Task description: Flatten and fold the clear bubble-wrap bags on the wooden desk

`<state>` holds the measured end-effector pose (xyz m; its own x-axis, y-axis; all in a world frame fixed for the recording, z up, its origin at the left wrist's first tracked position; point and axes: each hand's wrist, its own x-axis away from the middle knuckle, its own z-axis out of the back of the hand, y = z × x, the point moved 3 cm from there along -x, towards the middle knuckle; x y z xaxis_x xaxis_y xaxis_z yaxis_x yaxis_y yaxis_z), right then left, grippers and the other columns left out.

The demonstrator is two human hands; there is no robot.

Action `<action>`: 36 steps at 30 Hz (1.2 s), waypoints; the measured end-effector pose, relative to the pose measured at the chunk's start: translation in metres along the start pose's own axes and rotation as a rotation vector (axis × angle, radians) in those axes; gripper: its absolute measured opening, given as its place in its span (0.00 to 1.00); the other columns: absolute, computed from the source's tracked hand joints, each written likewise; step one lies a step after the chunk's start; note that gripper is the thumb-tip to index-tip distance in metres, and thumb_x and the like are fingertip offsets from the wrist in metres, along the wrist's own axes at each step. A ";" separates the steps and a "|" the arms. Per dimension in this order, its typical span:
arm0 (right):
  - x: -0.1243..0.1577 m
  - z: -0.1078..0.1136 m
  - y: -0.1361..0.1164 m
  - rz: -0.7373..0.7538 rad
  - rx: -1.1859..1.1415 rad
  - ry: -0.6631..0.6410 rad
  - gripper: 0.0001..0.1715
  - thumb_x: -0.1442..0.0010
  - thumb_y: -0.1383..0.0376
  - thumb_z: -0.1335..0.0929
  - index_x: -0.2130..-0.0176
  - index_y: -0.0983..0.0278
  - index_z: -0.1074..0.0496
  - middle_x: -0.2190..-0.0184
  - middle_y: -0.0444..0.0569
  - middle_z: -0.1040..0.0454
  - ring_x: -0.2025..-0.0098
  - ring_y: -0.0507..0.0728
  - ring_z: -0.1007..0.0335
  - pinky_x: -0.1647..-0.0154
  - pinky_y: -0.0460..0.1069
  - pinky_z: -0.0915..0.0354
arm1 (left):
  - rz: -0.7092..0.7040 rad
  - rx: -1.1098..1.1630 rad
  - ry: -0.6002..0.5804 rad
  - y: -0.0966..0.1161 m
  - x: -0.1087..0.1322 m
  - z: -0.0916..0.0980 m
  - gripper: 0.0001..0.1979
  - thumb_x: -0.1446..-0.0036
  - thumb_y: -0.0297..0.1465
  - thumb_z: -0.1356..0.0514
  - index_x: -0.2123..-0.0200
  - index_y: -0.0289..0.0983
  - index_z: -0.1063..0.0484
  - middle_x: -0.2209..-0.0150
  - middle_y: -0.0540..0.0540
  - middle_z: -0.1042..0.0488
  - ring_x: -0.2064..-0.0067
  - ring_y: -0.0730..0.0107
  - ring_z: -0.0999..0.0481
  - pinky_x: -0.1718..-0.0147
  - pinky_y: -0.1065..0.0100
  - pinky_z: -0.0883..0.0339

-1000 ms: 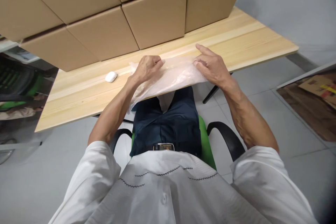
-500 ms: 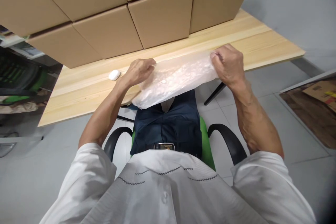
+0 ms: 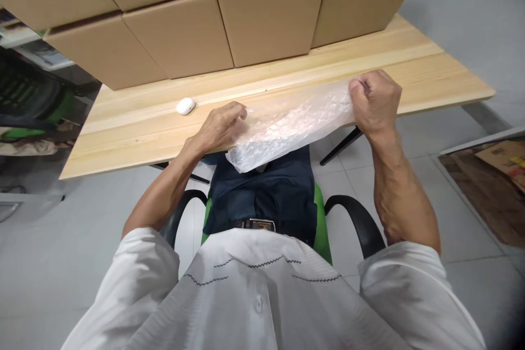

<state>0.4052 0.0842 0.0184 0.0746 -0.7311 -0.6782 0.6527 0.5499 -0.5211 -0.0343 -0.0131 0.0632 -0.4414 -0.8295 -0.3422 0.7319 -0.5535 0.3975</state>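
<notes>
A translucent, crinkled plastic bag is stretched between my hands over the table's near edge and my lap. What it holds, if anything, cannot be made out through the crumpled film. My right hand is closed in a fist around the bag's right end. At the other end, my left hand grips the bag with curled fingers, partly hidden behind the film. The lower left corner of the bag hangs loose above my dark trousers. Left of my left hand, a small white rounded case lies on the table.
Stacked brown cardboard boxes line the back of the wooden table. I sit on a green chair with black armrests. Flattened cardboard lies on the floor at right. Another chair stands at far left.
Both hands and the bag have shifted to the right in view. The bag tilts more, its right end higher. Both hands keep their grip.
</notes>
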 end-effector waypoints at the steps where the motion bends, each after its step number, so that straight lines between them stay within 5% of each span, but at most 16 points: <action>1: 0.000 -0.001 0.001 0.002 0.007 0.015 0.13 0.19 0.58 0.32 0.60 0.47 0.32 0.54 0.61 0.13 0.46 0.75 0.23 0.39 0.69 0.31 | -0.005 0.015 -0.030 0.002 0.000 0.000 0.07 0.30 0.29 0.39 0.59 0.44 0.19 0.49 0.41 0.11 0.47 0.55 0.12 0.45 0.55 0.19; 7: 0.000 -0.009 0.011 -0.024 0.009 0.049 0.15 0.22 0.60 0.30 0.62 0.46 0.35 0.56 0.60 0.13 0.47 0.74 0.24 0.40 0.68 0.32 | 0.006 -0.043 -0.213 0.017 0.003 0.004 0.15 0.21 0.38 0.40 0.57 0.45 0.14 0.53 0.41 0.11 0.47 0.50 0.11 0.40 0.50 0.18; 10: 0.001 -0.013 0.013 -0.046 -0.006 0.068 0.17 0.21 0.59 0.30 0.63 0.45 0.37 0.55 0.59 0.14 0.47 0.74 0.25 0.39 0.69 0.32 | -0.005 -0.132 -0.290 0.026 0.006 0.001 0.22 0.18 0.53 0.36 0.52 0.44 0.13 0.43 0.37 0.10 0.38 0.41 0.12 0.25 0.39 0.23; 13: 0.001 -0.015 0.015 -0.048 -0.019 0.091 0.18 0.19 0.56 0.30 0.63 0.45 0.36 0.54 0.58 0.13 0.46 0.73 0.25 0.38 0.69 0.32 | 0.005 -0.196 -0.334 0.034 0.008 -0.005 0.29 0.20 0.63 0.34 0.46 0.43 0.14 0.30 0.34 0.14 0.27 0.34 0.16 0.12 0.31 0.39; 21: 0.003 -0.019 0.032 -0.071 0.058 0.129 0.16 0.16 0.62 0.30 0.59 0.46 0.35 0.54 0.58 0.14 0.46 0.71 0.24 0.38 0.67 0.31 | 0.034 -0.069 -0.396 0.045 0.011 -0.017 0.23 0.18 0.57 0.34 0.48 0.44 0.15 0.36 0.38 0.10 0.24 0.39 0.16 0.05 0.30 0.54; 26: 0.003 -0.021 0.031 -0.130 0.048 0.193 0.18 0.21 0.67 0.30 0.60 0.46 0.36 0.54 0.58 0.14 0.47 0.72 0.24 0.38 0.68 0.29 | -0.014 -0.084 -0.370 0.050 0.016 -0.028 0.24 0.17 0.56 0.35 0.50 0.41 0.14 0.23 0.31 0.16 0.10 0.31 0.31 0.05 0.24 0.57; 31: 0.003 -0.020 0.032 -0.154 0.014 0.233 0.19 0.20 0.66 0.30 0.61 0.45 0.35 0.53 0.57 0.14 0.47 0.71 0.24 0.36 0.69 0.28 | -0.051 -0.092 -0.381 0.055 0.019 -0.044 0.20 0.14 0.45 0.42 0.52 0.42 0.14 0.17 0.32 0.21 0.08 0.36 0.33 0.05 0.22 0.59; 36: 0.003 -0.016 0.033 -0.141 0.033 0.259 0.19 0.19 0.66 0.29 0.61 0.45 0.34 0.55 0.57 0.14 0.48 0.72 0.22 0.38 0.70 0.27 | -0.039 -0.043 -0.338 0.056 0.018 -0.044 0.17 0.15 0.42 0.42 0.56 0.44 0.17 0.30 0.37 0.11 0.13 0.41 0.25 0.04 0.27 0.56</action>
<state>0.4148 0.1066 -0.0098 -0.2107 -0.6692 -0.7126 0.6678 0.4338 -0.6049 0.0218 -0.0556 0.0423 -0.6115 -0.7895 -0.0517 0.7289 -0.5876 0.3513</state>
